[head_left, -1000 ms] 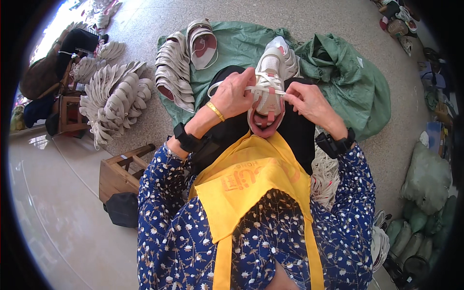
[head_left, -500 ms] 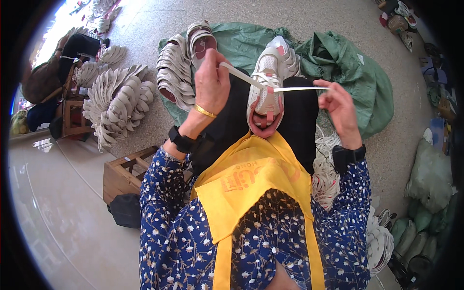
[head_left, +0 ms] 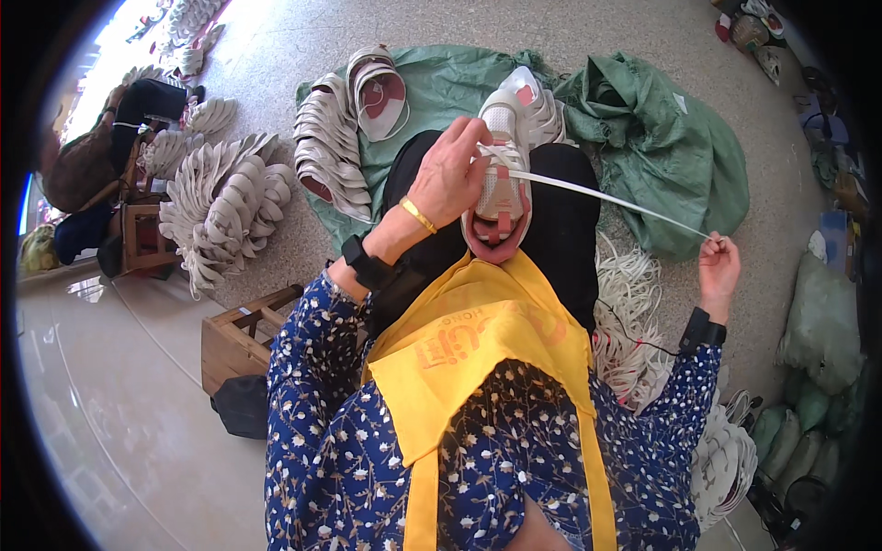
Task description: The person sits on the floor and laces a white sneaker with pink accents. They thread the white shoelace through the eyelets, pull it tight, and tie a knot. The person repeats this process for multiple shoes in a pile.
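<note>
Over speckled floor [head_left: 276, 64], green sack [head_left: 666, 156], taut white lace [head_left: 606, 196]

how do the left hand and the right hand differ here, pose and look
The left hand is up at the lacing of the shoe; the right hand is out to the side, clear of the shoe, pinching the stretched white lace. The left wrist shows a yellow bracelet; the right wrist shows none. Both have a black wristband and a blue floral sleeve.
</note>
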{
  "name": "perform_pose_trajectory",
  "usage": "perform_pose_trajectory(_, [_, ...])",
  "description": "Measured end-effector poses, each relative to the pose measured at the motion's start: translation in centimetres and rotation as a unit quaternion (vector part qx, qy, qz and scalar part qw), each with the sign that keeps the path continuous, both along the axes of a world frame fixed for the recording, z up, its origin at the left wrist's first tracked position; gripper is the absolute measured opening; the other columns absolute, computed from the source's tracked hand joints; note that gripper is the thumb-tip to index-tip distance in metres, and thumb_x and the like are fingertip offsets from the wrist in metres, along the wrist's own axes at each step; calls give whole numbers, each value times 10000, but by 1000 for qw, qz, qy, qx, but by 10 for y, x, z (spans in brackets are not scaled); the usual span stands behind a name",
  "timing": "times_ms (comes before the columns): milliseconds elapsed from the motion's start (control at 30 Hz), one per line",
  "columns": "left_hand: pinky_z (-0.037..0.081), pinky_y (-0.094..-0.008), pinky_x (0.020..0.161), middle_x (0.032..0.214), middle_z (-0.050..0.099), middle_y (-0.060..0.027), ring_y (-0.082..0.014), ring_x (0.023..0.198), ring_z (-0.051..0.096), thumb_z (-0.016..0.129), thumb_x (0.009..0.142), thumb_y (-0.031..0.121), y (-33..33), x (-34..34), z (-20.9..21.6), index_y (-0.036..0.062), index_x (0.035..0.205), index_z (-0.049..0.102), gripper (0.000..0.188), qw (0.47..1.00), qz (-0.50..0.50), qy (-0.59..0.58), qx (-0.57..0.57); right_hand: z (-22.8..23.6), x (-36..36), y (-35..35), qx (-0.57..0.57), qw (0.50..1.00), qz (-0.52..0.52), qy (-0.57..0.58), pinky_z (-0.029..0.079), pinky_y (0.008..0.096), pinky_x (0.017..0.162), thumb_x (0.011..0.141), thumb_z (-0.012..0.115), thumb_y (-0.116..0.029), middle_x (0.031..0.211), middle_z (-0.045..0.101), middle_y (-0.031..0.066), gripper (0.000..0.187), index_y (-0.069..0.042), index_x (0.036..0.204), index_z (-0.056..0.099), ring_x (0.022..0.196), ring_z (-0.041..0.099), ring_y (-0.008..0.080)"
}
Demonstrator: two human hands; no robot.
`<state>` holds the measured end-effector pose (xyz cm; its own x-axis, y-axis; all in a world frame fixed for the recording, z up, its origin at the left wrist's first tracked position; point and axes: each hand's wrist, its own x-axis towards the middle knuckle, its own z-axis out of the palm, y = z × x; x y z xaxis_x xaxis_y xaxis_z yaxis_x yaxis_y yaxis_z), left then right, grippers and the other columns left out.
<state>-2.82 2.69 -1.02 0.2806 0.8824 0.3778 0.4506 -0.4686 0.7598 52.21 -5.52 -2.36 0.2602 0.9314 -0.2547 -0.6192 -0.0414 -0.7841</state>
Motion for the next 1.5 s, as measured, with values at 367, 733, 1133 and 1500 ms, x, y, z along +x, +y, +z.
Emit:
perform_pose_trajectory(367, [486,-433,796,961,569,-134,-360,918,564,623,794,-12,22,0,7,39,932,550,164,985,-106,120,57,-28,-94,5,-163,938,103,-288,515,244,571,1021,618,-235,908,710,58,210,-28,996,642,665,638,117])
perform_pose_trajectory(733, [482,-453,824,971,559,-141,-385,958,551,630,783,-37,19,5,14,35,949,530,206,980,-144,127,52,28,-253,49,44,834,222,-503,485,221,570,947,705,-125,865,714,24,189,-14,1101,712,639,626,74])
perform_pose_trajectory(1133, [488,-460,726,816,571,-123,-375,851,595,635,756,-43,17,6,28,48,917,500,229,964,-238,113,-20,33,-314,55,84,768,320,-549,495,305,586,900,725,-135,737,698,115,157,16,944,717,593,616,152])
perform_pose_trajectory(1500, [483,-536,575,618,615,-194,-428,614,641,563,914,96,-3,-1,34,34,1028,533,133,943,60,326,-15,27,-325,75,149,801,259,-519,503,287,595,938,687,-116,845,723,98,158,11,1024,726,635,644,138])
